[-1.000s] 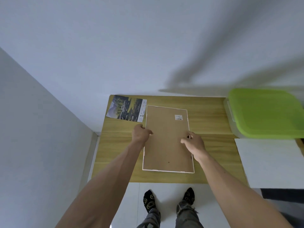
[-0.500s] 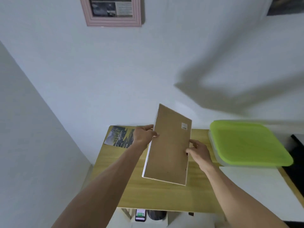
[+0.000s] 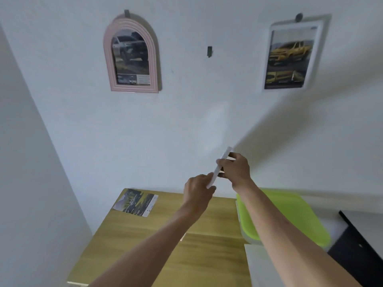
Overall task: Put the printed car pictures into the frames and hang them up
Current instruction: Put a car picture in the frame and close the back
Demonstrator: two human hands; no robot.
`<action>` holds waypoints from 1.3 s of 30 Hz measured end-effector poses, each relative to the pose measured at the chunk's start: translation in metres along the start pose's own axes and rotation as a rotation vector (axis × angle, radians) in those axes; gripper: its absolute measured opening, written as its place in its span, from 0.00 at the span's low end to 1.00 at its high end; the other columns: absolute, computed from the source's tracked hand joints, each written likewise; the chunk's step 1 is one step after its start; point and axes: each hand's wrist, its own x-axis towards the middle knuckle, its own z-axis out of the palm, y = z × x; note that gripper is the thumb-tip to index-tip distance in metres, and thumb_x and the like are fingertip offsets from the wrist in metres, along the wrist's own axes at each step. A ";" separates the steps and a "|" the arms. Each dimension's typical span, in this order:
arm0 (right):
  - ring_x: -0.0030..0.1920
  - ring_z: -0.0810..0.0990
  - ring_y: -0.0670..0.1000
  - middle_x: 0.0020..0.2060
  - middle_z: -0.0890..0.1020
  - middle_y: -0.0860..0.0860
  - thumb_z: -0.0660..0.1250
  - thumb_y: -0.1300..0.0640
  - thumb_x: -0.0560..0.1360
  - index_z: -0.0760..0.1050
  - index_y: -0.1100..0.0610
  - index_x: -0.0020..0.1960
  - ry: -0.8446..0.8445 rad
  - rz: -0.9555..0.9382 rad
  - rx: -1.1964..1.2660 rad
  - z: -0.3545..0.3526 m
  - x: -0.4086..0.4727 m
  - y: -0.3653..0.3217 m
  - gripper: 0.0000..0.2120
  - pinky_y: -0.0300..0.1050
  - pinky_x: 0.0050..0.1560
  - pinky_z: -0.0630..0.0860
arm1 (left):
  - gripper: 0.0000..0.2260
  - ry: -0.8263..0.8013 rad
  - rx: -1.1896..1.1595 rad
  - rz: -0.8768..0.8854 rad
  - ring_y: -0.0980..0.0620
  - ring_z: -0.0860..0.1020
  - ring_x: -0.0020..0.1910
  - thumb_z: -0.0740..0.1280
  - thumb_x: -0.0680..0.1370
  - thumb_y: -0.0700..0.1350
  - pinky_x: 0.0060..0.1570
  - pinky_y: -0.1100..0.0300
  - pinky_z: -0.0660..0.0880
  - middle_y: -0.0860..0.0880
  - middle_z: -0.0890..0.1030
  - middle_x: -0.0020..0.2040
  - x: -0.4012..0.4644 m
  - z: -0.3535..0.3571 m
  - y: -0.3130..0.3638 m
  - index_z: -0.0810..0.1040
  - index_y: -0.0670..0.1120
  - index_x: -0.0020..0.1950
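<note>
Edge-on, a white picture frame (image 3: 221, 165) rises toward the empty wall hook (image 3: 209, 51), left hand (image 3: 199, 189) and right hand (image 3: 235, 168) grasping its sides for steady hanging.

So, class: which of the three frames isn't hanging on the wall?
The white frame held edge-on in both hands; the pink arched frame and the white rectangular one hang on hooks.

1. Centre of the frame: the left hand (image 3: 199, 188) and right hand (image 3: 234, 168) grip a white frame (image 3: 219, 166), seen edge-on and tilted, raised before the wall (image 3: 186, 121).
2. Upper left: a pink arched frame (image 3: 131, 56) hangs.
3. Upper right: a white framed car picture (image 3: 290, 56) hangs.
4. Between them: a bare hook (image 3: 209, 51).
5. Lower part: a wooden table (image 3: 165, 255) bears a loose print (image 3: 135, 202) and a green-lidded box (image 3: 290, 220).
</note>
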 end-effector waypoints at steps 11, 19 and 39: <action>0.46 0.83 0.56 0.48 0.86 0.54 0.65 0.69 0.75 0.80 0.49 0.57 -0.007 -0.213 0.058 -0.106 0.010 -0.052 0.18 0.60 0.52 0.81 | 0.27 0.177 0.175 0.114 0.46 0.74 0.64 0.67 0.78 0.52 0.60 0.53 0.72 0.48 0.70 0.70 0.048 -0.034 0.057 0.65 0.49 0.76; 0.57 0.83 0.57 0.55 0.85 0.52 0.64 0.66 0.80 0.79 0.49 0.61 -0.063 -0.267 0.143 -0.113 0.043 -0.093 0.16 0.55 0.56 0.80 | 0.26 0.190 -0.016 0.002 0.46 0.77 0.62 0.64 0.81 0.51 0.60 0.55 0.74 0.46 0.74 0.69 0.112 -0.091 0.059 0.63 0.50 0.77; 0.51 0.81 0.57 0.49 0.83 0.55 0.62 0.56 0.82 0.77 0.54 0.62 0.141 -0.668 -0.413 -0.004 0.164 -0.201 0.11 0.40 0.45 0.74 | 0.17 0.314 -0.260 0.149 0.49 0.81 0.44 0.72 0.76 0.45 0.52 0.47 0.80 0.50 0.83 0.44 0.287 -0.191 0.052 0.79 0.47 0.64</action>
